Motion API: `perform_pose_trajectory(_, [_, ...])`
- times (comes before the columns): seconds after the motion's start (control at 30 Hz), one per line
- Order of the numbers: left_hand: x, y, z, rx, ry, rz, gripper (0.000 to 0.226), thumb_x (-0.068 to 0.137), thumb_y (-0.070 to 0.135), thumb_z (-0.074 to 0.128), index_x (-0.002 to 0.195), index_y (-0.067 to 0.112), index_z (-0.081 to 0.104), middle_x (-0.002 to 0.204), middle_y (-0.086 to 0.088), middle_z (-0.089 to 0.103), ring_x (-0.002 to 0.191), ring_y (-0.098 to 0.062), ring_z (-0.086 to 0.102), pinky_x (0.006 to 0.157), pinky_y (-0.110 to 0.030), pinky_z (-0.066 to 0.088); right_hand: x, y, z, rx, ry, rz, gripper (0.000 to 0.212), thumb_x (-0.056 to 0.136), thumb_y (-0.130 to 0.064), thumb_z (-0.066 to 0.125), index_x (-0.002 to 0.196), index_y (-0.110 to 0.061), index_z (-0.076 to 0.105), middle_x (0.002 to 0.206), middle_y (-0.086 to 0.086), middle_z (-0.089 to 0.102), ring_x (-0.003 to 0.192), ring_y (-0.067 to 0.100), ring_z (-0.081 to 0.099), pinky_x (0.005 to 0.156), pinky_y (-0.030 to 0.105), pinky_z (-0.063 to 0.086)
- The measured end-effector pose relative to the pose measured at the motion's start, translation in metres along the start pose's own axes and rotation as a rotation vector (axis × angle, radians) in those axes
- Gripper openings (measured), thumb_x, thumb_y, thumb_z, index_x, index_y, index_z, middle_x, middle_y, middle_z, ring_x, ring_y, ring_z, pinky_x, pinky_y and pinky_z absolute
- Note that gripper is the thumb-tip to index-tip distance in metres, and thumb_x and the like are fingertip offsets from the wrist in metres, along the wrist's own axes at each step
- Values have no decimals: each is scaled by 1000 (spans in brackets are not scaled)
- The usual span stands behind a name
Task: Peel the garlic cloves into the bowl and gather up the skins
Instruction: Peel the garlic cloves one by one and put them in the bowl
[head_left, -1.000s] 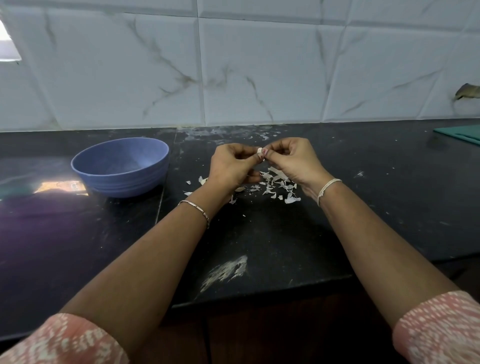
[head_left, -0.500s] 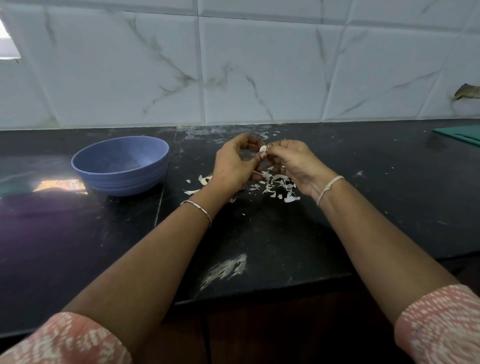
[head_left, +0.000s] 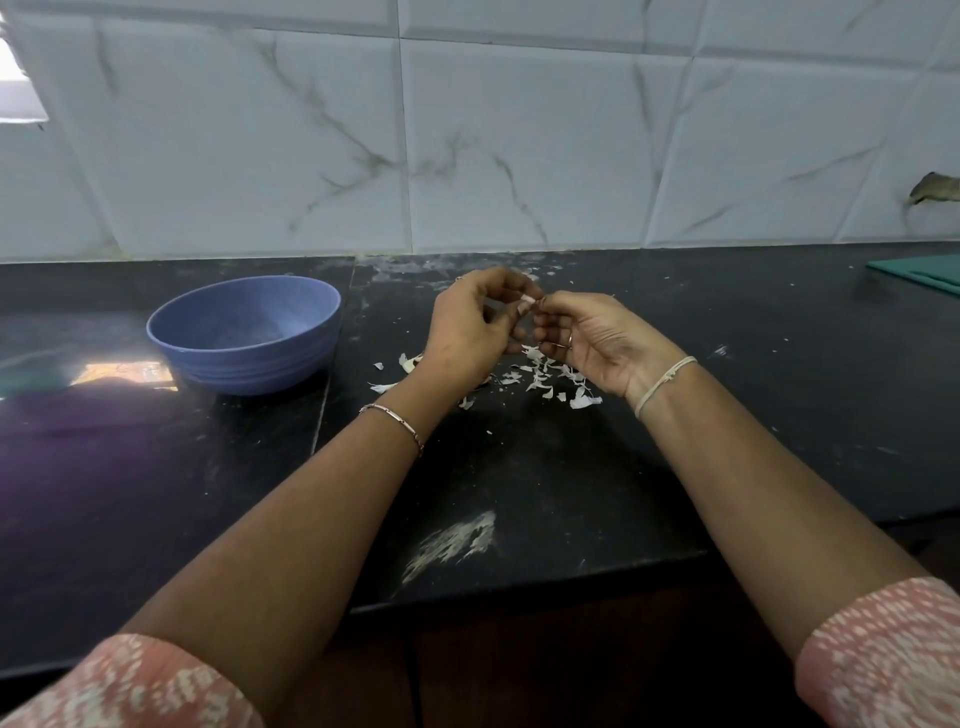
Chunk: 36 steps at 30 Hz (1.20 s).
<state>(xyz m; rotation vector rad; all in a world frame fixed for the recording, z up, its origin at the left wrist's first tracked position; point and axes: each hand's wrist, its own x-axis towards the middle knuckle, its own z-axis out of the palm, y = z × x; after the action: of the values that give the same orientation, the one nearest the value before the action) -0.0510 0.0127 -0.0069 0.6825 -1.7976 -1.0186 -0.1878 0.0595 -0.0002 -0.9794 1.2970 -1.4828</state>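
Note:
A small pale garlic clove (head_left: 528, 301) is pinched between the fingertips of my left hand (head_left: 470, 327) and my right hand (head_left: 597, 340), held a little above the black counter. Both hands have their fingers curled round it, and most of the clove is hidden by them. Under and between the hands lies a scatter of white garlic skins (head_left: 545, 376). A blue bowl (head_left: 244, 332) stands on the counter to the left of my left hand; what it holds is hard to tell from here.
The black stone counter (head_left: 519, 467) has a whitish smear (head_left: 449, 543) near its front edge. A white tiled wall runs along the back. A green board (head_left: 924, 273) lies at the far right edge.
Both hands have lifted slightly and turned, the right palm now facing more upward. The clove stays pinched between them. Bowl and skins have not moved.

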Motion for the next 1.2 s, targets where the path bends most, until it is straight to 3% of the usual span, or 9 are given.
perform_pose_trajectory(0.13, [2,-1,-2,-37,-3,-20,15,94,1,60,96,15,64,94,-5,61,63,-11,64,58,-25,58,3,3,0,-169,111,-32,11,90,-8,62,79,-10,60,69,1,57,60,10,56,59,22,45])
perform_pose_trajectory(0.27, [0,-3,-4,-104,-46,-80,12,95,4,60,100,14,62,96,-5,60,61,-10,64,52,-22,54,6,8,-7,-746,248,-217,17,89,-17,68,73,-22,64,70,-1,63,61,10,59,56,23,47])
perform_pose_trajectory(0.37, [-1,-6,-6,-138,-50,-150,7,96,7,59,101,11,60,102,-12,65,61,-11,64,51,-22,53,1,3,-10,-758,242,-250,15,85,-24,75,74,-16,70,70,0,64,59,9,55,53,24,47])
perform_pose_trajectory(0.47, [-1,-7,-6,-128,-17,-186,7,96,7,59,101,11,60,108,-17,67,62,-13,65,49,-21,53,-1,1,-10,-723,291,-251,17,78,-21,81,74,-9,70,70,1,66,59,9,59,61,29,54])
perform_pose_trajectory(0.57, [0,-7,-5,-79,4,-173,10,94,4,61,102,11,60,106,-16,68,63,-12,65,49,-22,54,-1,2,-6,-579,237,-278,8,87,-9,71,81,-8,65,76,1,64,62,12,64,67,31,59])
perform_pose_trajectory(0.67, [1,-7,-6,-17,23,-115,12,89,6,68,96,14,61,97,-9,67,66,-13,65,52,-26,58,-1,2,-2,-426,130,-265,18,99,-18,57,100,-2,64,84,9,64,67,14,61,60,25,58])
perform_pose_trajectory(0.8, [0,-7,-6,14,28,-88,17,85,7,74,87,21,64,91,-4,69,67,-12,65,56,-29,59,0,6,1,-506,141,-298,5,93,-11,64,92,-7,66,79,8,71,63,12,64,60,23,56])
perform_pose_trajectory(0.97, [1,-7,-7,-31,43,-128,20,79,16,81,95,14,68,92,-7,73,73,-18,70,61,-34,60,5,8,1,-535,240,-380,9,91,-7,67,85,-13,69,76,6,73,66,17,69,71,35,61])
perform_pose_trajectory(1.2, [0,-5,-8,-285,45,-235,12,82,6,77,92,7,70,76,-8,69,62,-11,65,55,-23,56,6,11,3,-832,291,-583,10,94,-18,62,90,-13,69,74,-5,71,76,17,70,79,44,57])
